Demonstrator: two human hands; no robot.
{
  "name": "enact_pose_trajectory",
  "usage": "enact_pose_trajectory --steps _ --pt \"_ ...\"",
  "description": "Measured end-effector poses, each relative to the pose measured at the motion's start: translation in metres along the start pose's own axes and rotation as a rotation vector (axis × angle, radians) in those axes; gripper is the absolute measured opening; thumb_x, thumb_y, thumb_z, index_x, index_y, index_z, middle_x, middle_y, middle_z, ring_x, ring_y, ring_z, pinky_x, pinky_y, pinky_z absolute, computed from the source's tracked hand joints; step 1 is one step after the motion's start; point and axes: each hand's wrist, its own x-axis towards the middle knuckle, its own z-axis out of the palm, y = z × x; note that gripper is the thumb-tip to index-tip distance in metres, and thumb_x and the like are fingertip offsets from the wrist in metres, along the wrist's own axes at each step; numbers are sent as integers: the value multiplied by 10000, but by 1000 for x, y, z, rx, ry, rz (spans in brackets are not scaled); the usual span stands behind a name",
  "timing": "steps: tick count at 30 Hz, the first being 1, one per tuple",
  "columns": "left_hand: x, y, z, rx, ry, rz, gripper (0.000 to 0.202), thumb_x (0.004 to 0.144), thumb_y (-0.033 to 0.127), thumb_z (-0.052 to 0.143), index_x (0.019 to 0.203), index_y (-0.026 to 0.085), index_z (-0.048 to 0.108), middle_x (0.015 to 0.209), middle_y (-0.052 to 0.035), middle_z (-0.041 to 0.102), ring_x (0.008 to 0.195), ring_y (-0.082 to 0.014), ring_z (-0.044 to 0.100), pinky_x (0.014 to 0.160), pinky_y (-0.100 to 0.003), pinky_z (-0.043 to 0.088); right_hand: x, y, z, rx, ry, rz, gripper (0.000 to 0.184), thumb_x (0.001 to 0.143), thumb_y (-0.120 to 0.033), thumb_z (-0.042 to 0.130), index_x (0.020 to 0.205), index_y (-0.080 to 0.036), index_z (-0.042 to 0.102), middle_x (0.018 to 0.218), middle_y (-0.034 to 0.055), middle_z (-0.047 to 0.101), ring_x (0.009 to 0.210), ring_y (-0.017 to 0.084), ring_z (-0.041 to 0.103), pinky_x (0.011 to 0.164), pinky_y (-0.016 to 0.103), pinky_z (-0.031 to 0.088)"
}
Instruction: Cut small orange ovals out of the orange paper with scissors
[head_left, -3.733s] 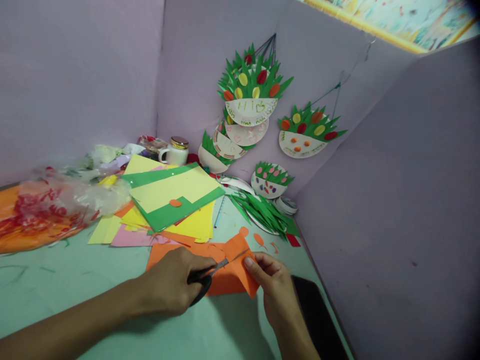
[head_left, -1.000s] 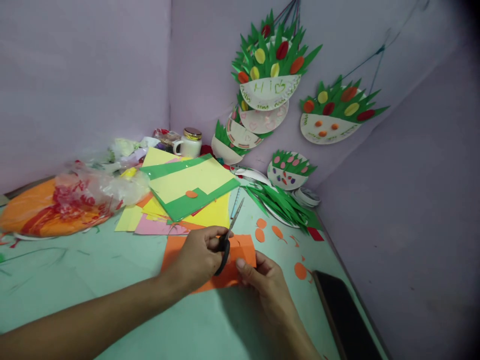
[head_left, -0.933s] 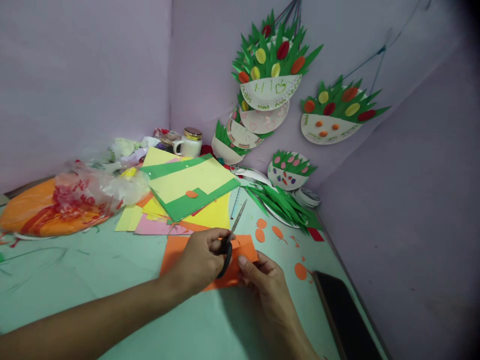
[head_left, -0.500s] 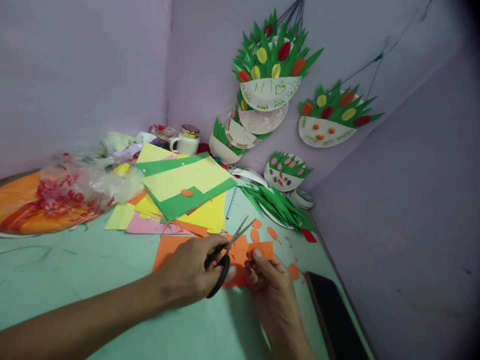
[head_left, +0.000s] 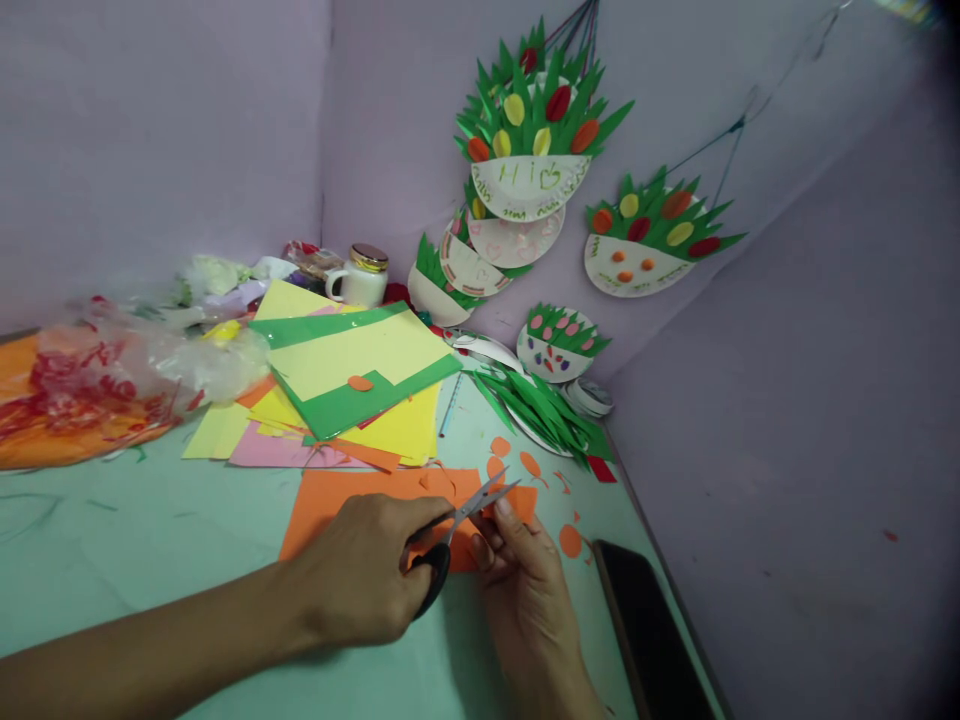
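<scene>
Left hand holds scissors at the orange sheet; right hand grips the sheet's edge.
Left fingers are clenched through the black scissor handles, with the blades parted over the orange sheet's right edge. Right fingers pinch that same edge, just beside the blades. The orange sheet lies on the green table. Right of the sheet: loose orange ovals, then a black phone. Behind the sheet: a stack of coloured paper and green paper strips.

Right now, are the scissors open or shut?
Open: the scissors show two blades spread in a narrow V at the orange paper, left hand gripping the handles.
</scene>
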Motion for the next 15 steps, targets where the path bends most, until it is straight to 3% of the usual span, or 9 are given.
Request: enact_pose_trajectory --steps 15 --pt "1 0 0 10 19 16 113 724 218 421 786 233 514 661 28 561 575 -130 456 555 -225 322 2 2 -4 43 -37 55 182 522 -171 816 645 -171 683 606 -14 684 567 93 635 469 137 485"
